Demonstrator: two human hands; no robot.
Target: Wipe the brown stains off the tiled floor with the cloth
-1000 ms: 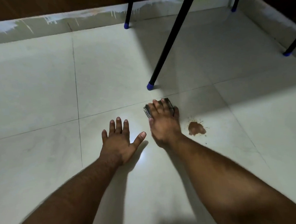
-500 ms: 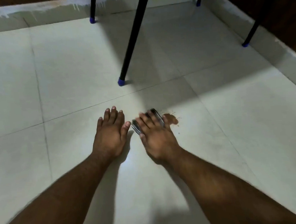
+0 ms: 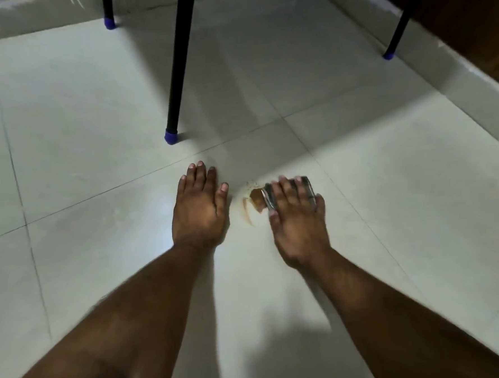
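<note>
On the pale tiled floor [image 3: 388, 180], I see my right hand [image 3: 298, 223] pressing a grey folded cloth [image 3: 289, 190] flat-fingered beside the smeared brown stain [image 3: 256, 201]; left hand [image 3: 198, 209] rests splayed.

Single head-worn wide-angle view, looking forward and steeply down from above the person's own forearms onto the tiled floor [image 3: 388, 180]. Both arms enter from the bottom edge; the left hand [image 3: 198, 209] and right hand [image 3: 298, 223] sit near frame centre, at close range. Black furniture legs [image 3: 180, 64] and the skirting [image 3: 469, 79] occupy the top and upper right. Straight lines bow toward the frame edges.
</note>
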